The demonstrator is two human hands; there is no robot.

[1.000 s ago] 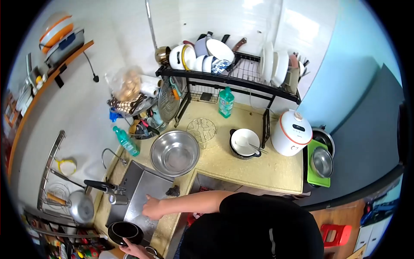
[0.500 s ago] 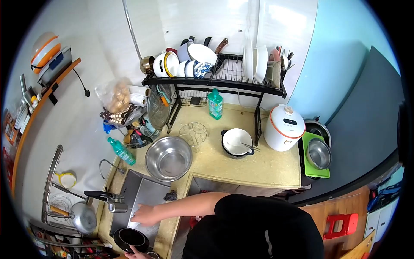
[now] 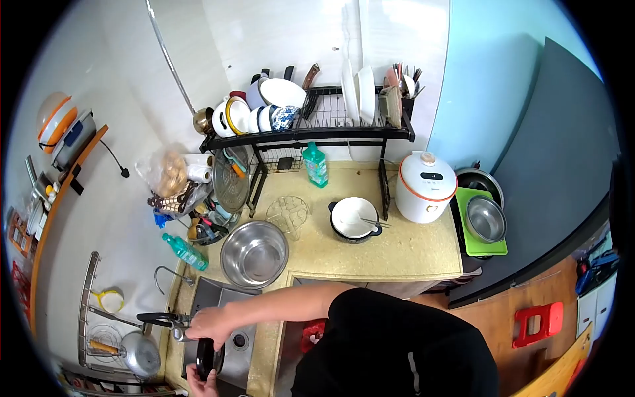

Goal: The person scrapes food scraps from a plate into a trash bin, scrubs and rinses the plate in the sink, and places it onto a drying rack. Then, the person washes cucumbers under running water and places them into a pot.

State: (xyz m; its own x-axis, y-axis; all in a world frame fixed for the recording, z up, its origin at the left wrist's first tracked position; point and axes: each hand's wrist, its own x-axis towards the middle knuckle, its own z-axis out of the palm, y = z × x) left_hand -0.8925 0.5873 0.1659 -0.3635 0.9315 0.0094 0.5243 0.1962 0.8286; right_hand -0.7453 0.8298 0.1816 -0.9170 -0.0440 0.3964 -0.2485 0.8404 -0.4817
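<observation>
The right hand [image 3: 210,327] has shifted to beside the faucet [image 3: 178,332], fingers curled; its grip cannot be determined. The left hand [image 3: 201,384], partly closed, holds the black pan [image 3: 208,359], now tilted steeply near the faucet, bringing pan and both hands together.

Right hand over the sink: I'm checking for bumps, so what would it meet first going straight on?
The right hand would probably meet the faucet first; it lies just ahead, though depth and contact are hard to judge.
</observation>
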